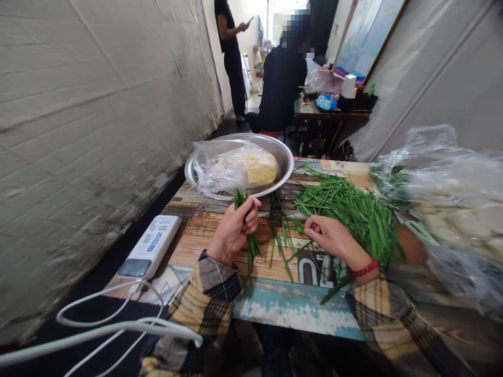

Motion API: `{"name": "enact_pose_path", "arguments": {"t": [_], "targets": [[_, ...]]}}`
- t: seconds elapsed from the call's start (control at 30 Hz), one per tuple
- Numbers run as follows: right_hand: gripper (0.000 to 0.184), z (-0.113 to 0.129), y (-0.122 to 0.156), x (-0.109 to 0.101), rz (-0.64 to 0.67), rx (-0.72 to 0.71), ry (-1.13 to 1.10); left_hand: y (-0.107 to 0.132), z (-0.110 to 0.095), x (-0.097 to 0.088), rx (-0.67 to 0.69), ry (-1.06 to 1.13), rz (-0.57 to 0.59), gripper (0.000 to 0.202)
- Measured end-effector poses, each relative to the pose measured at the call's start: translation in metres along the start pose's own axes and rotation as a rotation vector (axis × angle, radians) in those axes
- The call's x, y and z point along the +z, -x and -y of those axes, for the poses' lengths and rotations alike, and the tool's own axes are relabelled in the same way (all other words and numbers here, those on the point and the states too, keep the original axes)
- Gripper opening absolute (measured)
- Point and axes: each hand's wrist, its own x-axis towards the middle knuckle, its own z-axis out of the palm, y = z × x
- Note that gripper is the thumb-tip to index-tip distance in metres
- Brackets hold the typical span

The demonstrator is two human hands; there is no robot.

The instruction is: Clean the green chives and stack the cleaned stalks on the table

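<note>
My left hand (236, 228) is closed around an upright bunch of garlic chives (253, 251); their ends stick out above and below the fist. To its right, my right hand (332, 238) is closed in a pinch at its fingertips, where a few green chive strands (297, 226) show. Beyond and beside that hand spreads a large loose pile of chives (346, 204). Several single stalks (281, 246) lie scattered on the patterned wooden tabletop between my hands.
A metal basin (288, 173) holds a clear plastic bag with something yellow (261, 167). At left lies a white power bank (151, 246) with white cables (129, 324). Plastic bags (463, 209) of pale food fill the right side. Two people are at the back, one by another table (326, 112).
</note>
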Motion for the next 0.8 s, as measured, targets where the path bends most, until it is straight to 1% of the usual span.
{"name": "enact_pose_path", "arguments": {"t": [0.07, 0.13, 0.27, 0.4, 0.5, 0.7, 0.8], "targets": [[0.019, -0.004, -0.002, -0.004, -0.020, 0.057, -0.188, -0.001, 0.003, 0.000, -0.023, -0.027, 0.004, 0.025], [0.023, -0.003, -0.003, -0.007, -0.032, 0.103, -0.371, -0.002, 0.007, 0.001, -0.046, -0.054, 0.008, 0.026], [0.031, 0.008, -0.002, -0.006, 0.038, 0.199, -0.683, -0.002, 0.015, 0.004, -0.078, -0.096, 0.012, 0.029], [0.035, 0.019, -0.002, -0.001, 0.050, 0.231, -0.905, -0.001, 0.022, 0.010, -0.100, -0.160, -0.005, 0.031], [0.034, 0.026, -0.002, 0.004, 0.077, 0.243, -0.954, -0.001, 0.027, 0.012, -0.097, -0.246, -0.007, 0.033], [0.029, 0.032, -0.003, 0.012, 0.075, 0.209, -0.935, -0.001, 0.034, 0.014, -0.102, -0.362, -0.013, 0.040], [0.028, 0.034, -0.002, 0.013, 0.075, 0.196, -0.915, -0.001, 0.035, 0.015, -0.108, -0.388, -0.002, 0.039]]}}
